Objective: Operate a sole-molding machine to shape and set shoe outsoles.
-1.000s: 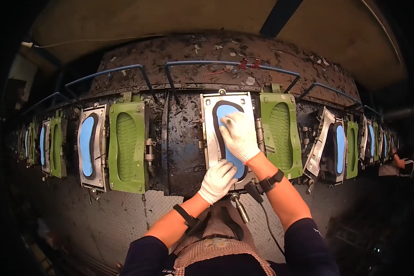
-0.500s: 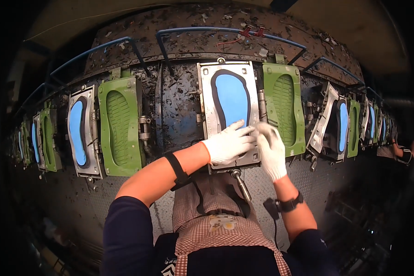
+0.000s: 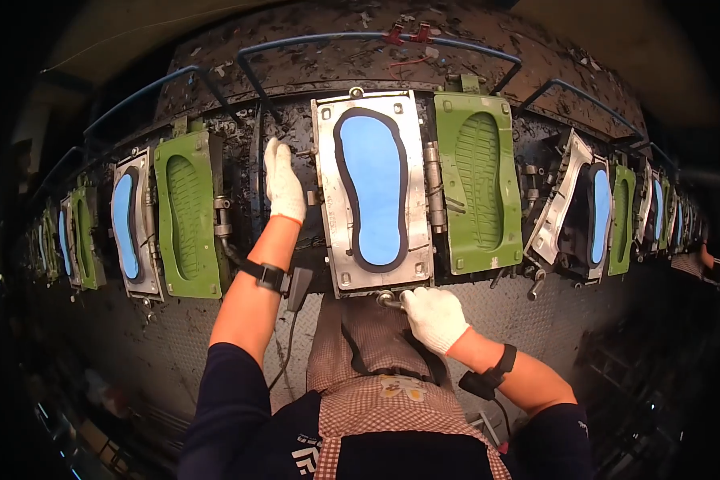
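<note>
In front of me lies a silver metal mould holding a blue insole edged by a black sole rim. A green mould half with a ribbed sole hollow is hinged at its right, swung open. My left hand, in a white knit glove, is upright beside the mould's left edge, fingers stretched out and holding nothing. Below the mould's near edge my right hand, gloved alike, is closed round a metal handle; most of the handle is hidden under the fingers.
Similar moulds stand along the row: a green half and a silver mould with a blue insole at left, a tilted metal frame at right. Blue rails run behind. Scraps litter the back surface. Another person's arm shows far right.
Both hands have left the insole's near end. The left moved up and left past the mould's edge; the right came down and took hold of the front handle. The view shifted slightly.
</note>
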Demonstrator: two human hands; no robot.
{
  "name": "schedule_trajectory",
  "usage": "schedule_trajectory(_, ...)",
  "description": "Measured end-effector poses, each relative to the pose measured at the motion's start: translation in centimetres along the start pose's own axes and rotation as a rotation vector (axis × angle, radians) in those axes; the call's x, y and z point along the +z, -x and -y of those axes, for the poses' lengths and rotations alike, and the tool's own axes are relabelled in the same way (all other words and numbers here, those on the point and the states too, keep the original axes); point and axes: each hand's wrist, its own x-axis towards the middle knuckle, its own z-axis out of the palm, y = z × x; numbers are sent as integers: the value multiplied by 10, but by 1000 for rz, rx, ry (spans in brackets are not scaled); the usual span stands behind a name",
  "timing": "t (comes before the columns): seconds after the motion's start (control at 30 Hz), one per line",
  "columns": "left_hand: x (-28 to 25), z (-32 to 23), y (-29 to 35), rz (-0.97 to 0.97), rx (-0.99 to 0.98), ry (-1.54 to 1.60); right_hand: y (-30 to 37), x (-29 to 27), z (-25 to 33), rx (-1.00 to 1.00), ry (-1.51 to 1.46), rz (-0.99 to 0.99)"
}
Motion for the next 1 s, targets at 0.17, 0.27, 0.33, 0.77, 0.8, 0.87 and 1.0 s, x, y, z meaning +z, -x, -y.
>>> schedule_trajectory(0.17, 1, 76, 8, 389, -577, 118, 13, -18, -33, 1, -174, 108)
schedule_trajectory(0.27, -85, 115, 2, 618, 72, -1339, 28, -49, -49, -14, -407, -114)
schedule_trajectory(0.33, -87, 124, 29, 448, -255, -496, 57, -74, -87, 91, -272, -400)
schedule_trajectory(0.77, 234, 2, 366, 933, 773, -822, 89, -176, -396, 500, 380, -253)
schedule_trajectory(0.8, 259, 43, 381, 837, 775, -806, 92, -173, -406, 426, 358, -335)
schedule_trajectory(0.87, 301, 93, 386, 646, 715, -788, 111, -163, -444, 366, 304, -441)
schedule_trajectory(1.0, 346, 97, 389, 538, -55, -854, 118, -166, -452, 329, 195, -446)
